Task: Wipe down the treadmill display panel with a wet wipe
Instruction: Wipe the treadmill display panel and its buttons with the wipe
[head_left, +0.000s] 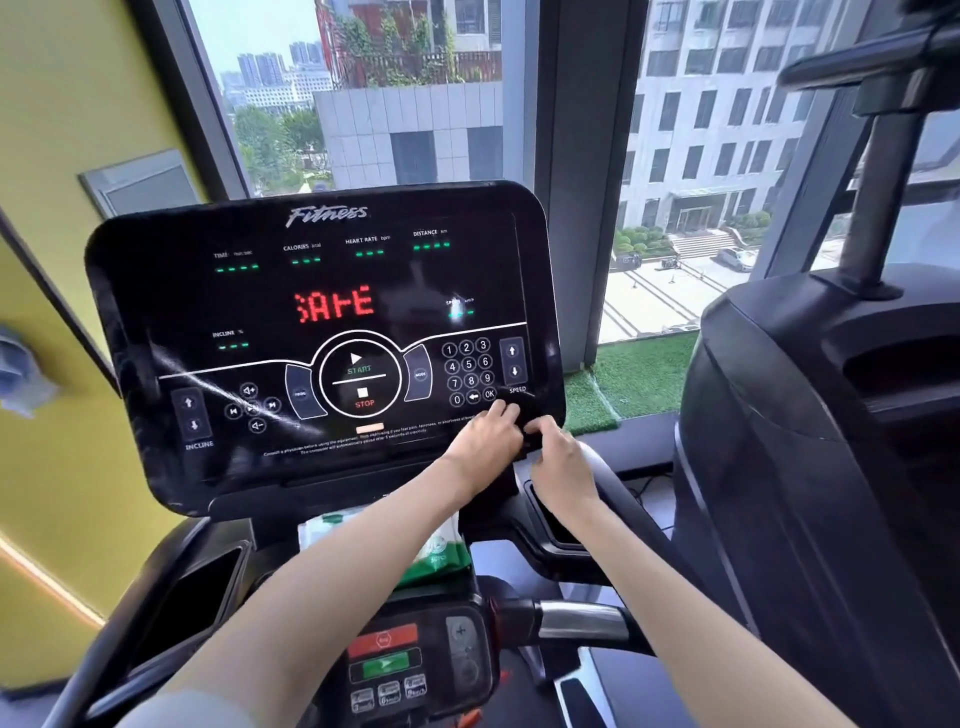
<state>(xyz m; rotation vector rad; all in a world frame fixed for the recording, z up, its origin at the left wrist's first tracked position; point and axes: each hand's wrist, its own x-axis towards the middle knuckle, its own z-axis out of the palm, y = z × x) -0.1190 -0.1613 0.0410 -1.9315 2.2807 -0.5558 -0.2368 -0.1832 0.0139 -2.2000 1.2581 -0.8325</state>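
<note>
Both left hand (488, 434) and right hand (563, 460) at display panel (322, 322) corner, fingers (501, 411) curled, hold indiscernible; sweep flat, overlapping.

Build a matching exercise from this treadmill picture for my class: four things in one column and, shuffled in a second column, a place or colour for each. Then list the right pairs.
Column one
1. SAFE readout
2. wet wipe pack
3. number keypad
4. INCLINE arrows

Column two
A. lower left of the panel
B. red, in the middle of the panel
C. green and white, on the ledge below the panel
D. just right of the START/STOP dial

Pairs: 1-B, 2-C, 3-D, 4-A
</note>
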